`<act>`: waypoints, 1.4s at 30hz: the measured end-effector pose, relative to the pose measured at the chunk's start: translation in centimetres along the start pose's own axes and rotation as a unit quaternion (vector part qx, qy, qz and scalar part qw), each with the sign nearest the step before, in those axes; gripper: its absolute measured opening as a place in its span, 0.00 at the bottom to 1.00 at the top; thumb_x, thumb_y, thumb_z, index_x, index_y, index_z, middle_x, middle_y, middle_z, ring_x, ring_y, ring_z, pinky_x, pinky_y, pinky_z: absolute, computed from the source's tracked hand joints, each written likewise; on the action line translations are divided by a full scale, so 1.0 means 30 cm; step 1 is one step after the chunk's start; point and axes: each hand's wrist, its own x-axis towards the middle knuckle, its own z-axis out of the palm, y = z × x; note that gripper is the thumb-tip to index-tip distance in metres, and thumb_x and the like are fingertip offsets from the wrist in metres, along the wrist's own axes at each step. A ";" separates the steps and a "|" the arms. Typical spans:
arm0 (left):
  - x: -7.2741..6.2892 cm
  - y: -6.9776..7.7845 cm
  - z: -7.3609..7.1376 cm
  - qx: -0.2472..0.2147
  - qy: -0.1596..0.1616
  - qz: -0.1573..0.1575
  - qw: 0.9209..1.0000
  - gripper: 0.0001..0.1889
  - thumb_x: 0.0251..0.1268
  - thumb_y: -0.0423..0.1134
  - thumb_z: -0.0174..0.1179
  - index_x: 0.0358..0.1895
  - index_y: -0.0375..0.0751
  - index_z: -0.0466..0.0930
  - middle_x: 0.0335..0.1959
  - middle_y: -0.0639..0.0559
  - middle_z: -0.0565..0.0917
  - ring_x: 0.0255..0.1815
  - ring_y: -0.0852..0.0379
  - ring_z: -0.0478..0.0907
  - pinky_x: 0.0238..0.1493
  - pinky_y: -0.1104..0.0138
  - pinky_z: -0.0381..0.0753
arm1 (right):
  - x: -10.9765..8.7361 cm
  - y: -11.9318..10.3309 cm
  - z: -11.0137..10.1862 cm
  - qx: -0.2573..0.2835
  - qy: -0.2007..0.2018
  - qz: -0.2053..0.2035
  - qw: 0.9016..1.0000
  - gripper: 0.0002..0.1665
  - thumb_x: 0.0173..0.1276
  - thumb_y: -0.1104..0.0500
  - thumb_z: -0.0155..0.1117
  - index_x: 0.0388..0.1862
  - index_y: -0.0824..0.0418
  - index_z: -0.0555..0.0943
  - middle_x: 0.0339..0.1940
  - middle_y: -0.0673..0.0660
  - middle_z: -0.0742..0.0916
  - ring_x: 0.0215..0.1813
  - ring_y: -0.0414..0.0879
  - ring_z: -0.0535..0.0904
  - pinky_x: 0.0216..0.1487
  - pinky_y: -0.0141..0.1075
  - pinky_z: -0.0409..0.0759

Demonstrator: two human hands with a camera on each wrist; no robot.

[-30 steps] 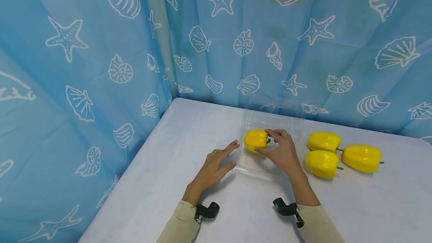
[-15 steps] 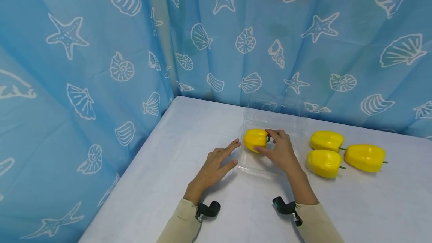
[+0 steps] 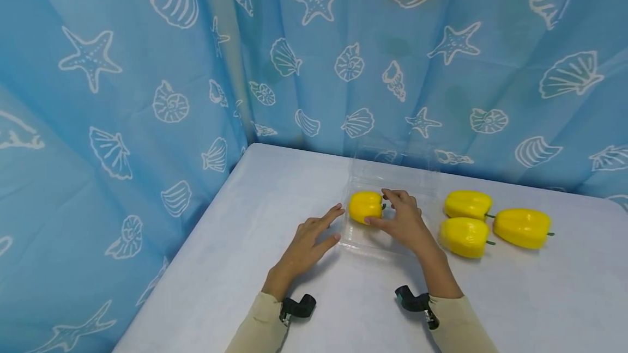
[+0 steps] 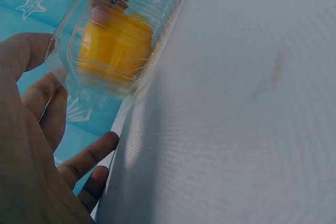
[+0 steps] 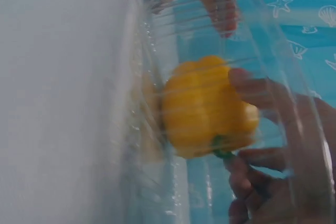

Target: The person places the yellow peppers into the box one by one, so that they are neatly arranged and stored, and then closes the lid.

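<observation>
A yellow bell pepper (image 3: 365, 207) lies on its side in the left part of a clear plastic clamshell box (image 3: 375, 245), its green stem facing right. My right hand (image 3: 406, 223) is over the box at the pepper's stem end. Its thumb rests against the near side of the pepper, while the index finger stands just off the stem end. In the right wrist view the ribbed plastic wall partly veils the pepper (image 5: 207, 108) and the fingers. My left hand (image 3: 306, 244), fingers spread, is at the box's left edge; in the left wrist view its thumb touches the rim (image 4: 54, 51).
To the right of the box lie three more yellow bell peppers: one at the back (image 3: 468, 204), one in front (image 3: 463, 237) and one farther right (image 3: 522, 227). The box's lid (image 3: 394, 159) stands open at the back, near the blue shell-patterned curtain (image 3: 294, 89).
My right index finger has drawn slightly away from the pepper's stem end. The pepper and my left hand keep their places; the whole head view has shifted a little.
</observation>
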 end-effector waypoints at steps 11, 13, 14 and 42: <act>0.000 0.010 0.002 -0.006 -0.003 -0.003 1.000 0.29 0.78 0.55 0.48 0.79 0.64 0.57 0.79 0.71 0.53 0.67 0.51 0.66 0.64 0.47 0.60 | -0.068 0.021 -0.072 0.004 0.040 -0.042 0.998 0.45 0.64 0.44 0.73 0.74 0.59 0.68 0.70 0.60 0.72 0.67 0.60 0.63 0.61 0.61 0.70; -0.001 0.009 0.002 -0.008 -0.004 -0.005 1.000 0.29 0.78 0.54 0.49 0.79 0.64 0.57 0.79 0.71 0.52 0.67 0.51 0.66 0.64 0.47 0.59 | -0.079 0.028 -0.083 0.003 0.046 -0.044 0.998 0.43 0.64 0.45 0.73 0.74 0.58 0.69 0.70 0.60 0.72 0.68 0.60 0.62 0.62 0.61 0.69; -0.001 0.008 0.002 -0.007 -0.004 -0.005 1.000 0.29 0.78 0.54 0.49 0.79 0.64 0.56 0.79 0.71 0.52 0.67 0.51 0.66 0.64 0.47 0.59 | -0.084 0.031 -0.088 0.003 0.049 -0.046 0.998 0.43 0.64 0.45 0.73 0.74 0.59 0.69 0.70 0.60 0.72 0.68 0.60 0.62 0.63 0.61 0.68; 0.009 0.025 0.016 -0.003 -0.009 -0.015 1.000 0.29 0.78 0.57 0.46 0.79 0.64 0.56 0.79 0.72 0.51 0.70 0.50 0.63 0.64 0.47 0.59 | -0.198 0.152 -0.228 -0.051 0.081 -0.028 0.995 0.40 0.65 0.47 0.73 0.71 0.61 0.71 0.69 0.65 0.73 0.70 0.66 0.59 0.64 0.67 0.54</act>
